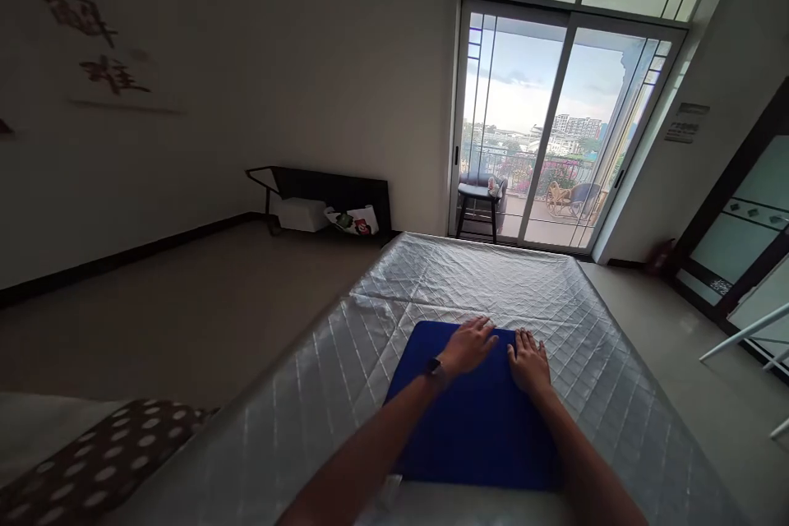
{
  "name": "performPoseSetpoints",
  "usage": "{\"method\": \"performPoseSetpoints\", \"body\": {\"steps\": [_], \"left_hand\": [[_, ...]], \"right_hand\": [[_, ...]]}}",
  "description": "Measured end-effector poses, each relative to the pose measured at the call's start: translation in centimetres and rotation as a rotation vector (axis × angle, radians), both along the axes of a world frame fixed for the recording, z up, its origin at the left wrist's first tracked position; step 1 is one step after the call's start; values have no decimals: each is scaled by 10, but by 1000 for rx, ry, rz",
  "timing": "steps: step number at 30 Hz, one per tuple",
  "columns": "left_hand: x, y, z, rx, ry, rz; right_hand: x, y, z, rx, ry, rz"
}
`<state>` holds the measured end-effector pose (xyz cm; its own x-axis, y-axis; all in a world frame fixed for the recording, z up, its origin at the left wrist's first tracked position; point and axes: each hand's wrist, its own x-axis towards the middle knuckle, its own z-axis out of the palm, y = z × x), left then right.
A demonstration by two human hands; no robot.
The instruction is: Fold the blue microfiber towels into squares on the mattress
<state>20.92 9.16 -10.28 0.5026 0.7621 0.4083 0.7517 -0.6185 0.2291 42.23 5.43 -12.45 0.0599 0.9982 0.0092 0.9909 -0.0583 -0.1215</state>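
Observation:
A folded dark blue cloth lies flat on a quilted silver-white mattress in front of me. My left hand rests palm down on the cloth's far edge, fingers stretched out, with a dark watch on the wrist. Just to its right, my right hand also lies flat on the cloth with its fingers apart. Neither hand holds anything. Both forearms reach in from the bottom of the view.
A brown cushion with white dots sits at the lower left. A low dark shelf with a white box and a bag stands by the far wall. Glass sliding doors lead to a balcony. Bare floor runs along the mattress's left.

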Motion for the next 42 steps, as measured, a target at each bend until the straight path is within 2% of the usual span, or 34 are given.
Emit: {"method": "performPoseSetpoints", "body": {"steps": [2,5,8,11,14,17,22,26,30,33,35,37,39,42], "left_hand": [[31,5,-18,-23,34,-12],[47,6,-39,-62,74,-10],[27,5,-55,-100,114,37],[-21,7,-66,-156,171,204],[-73,8,-71,-191,196,346],[-100,6,-72,-200,191,385],[-96,2,-71,-193,166,397],[-90,2,-75,-187,145,411],[-97,4,-78,-176,148,395],[-98,6,-75,-191,178,429],[-85,5,-69,-190,204,458],[-53,1,-62,-159,206,414],[-5,-7,-57,-113,177,281],[74,-19,-57,-90,144,74]], "right_hand": [[1,0,0,-10,-6,16],[1,1,-2,-15,-1,20],[0,2,-3,-7,23,-3],[-1,2,-4,-13,45,-21],[-2,1,-2,-13,50,-33],[-3,1,1,-26,28,-45],[0,-3,3,-21,-3,-72],[3,-15,2,-3,0,6],[2,-24,-1,-42,27,10],[0,-25,-3,-40,50,-13],[-1,-24,-5,-31,71,-16],[-2,-23,-6,-21,87,-15],[-1,-24,-7,-13,87,-13],[3,-24,-9,-26,57,16]]}}
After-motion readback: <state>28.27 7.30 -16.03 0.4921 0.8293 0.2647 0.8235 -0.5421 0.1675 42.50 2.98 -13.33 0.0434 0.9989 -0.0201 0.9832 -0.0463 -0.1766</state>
